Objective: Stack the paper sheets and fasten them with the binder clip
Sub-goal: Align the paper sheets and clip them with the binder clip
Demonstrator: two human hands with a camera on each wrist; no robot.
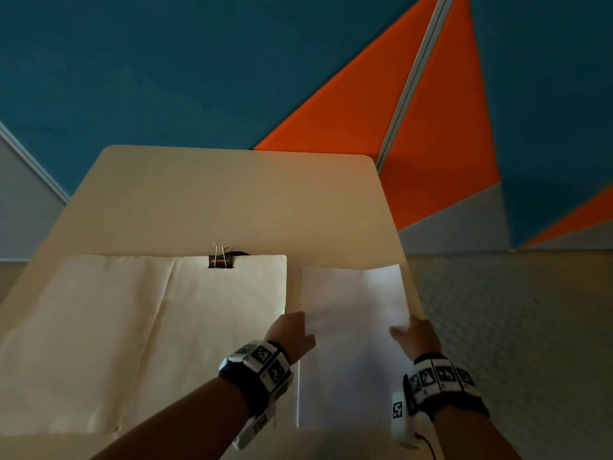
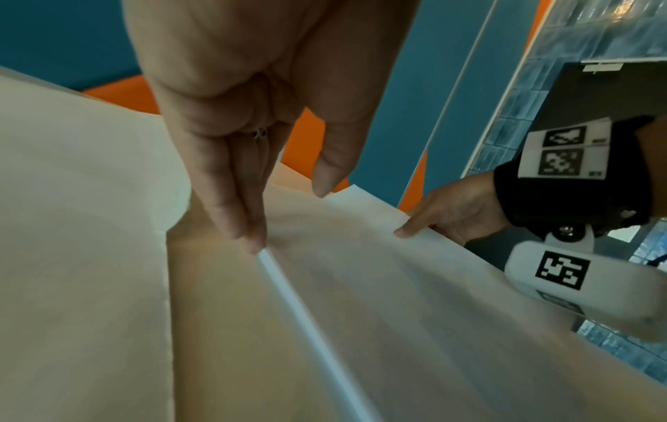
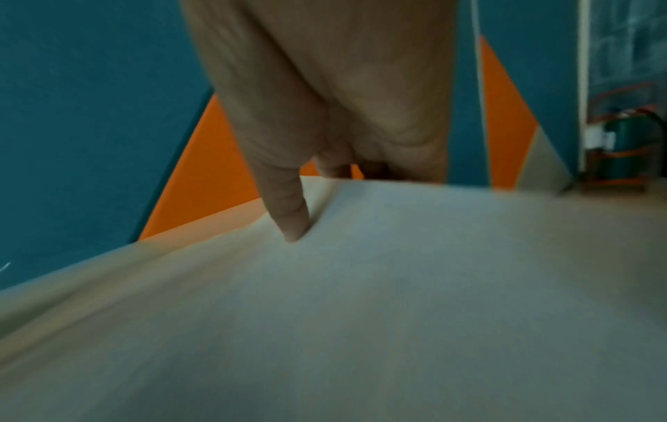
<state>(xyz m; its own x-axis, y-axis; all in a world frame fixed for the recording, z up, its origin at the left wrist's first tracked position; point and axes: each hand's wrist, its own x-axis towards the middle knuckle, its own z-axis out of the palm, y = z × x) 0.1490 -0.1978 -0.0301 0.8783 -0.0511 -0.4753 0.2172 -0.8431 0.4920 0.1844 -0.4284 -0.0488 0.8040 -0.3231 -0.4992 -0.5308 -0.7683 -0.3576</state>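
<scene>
A white paper sheet (image 1: pixel 351 327) hangs slightly raised over the right part of the cream table (image 1: pixel 232 200). My left hand (image 1: pixel 303 330) pinches its left edge, fingers (image 2: pixel 249 237) underneath and thumb on top. My right hand (image 1: pixel 403 330) pinches the right edge, its thumb (image 3: pixel 294 228) pressed on the paper (image 3: pixel 361 285). Two more cream sheets lie flat side by side, one at the left (image 1: pixel 93 327) and one in the middle (image 1: pixel 225 310). A black binder clip (image 1: pixel 220 260) with silver handles sits on the far edge of the middle sheet. Whether it clamps that sheet I cannot tell.
The table's right edge (image 1: pixel 408 260) runs just beside the held sheet, with tiled floor (image 1: pixel 514 327) past it. Blue and orange wall panels (image 1: pixel 431 127) rise behind the table. Bare tabletop lies beyond the sheets.
</scene>
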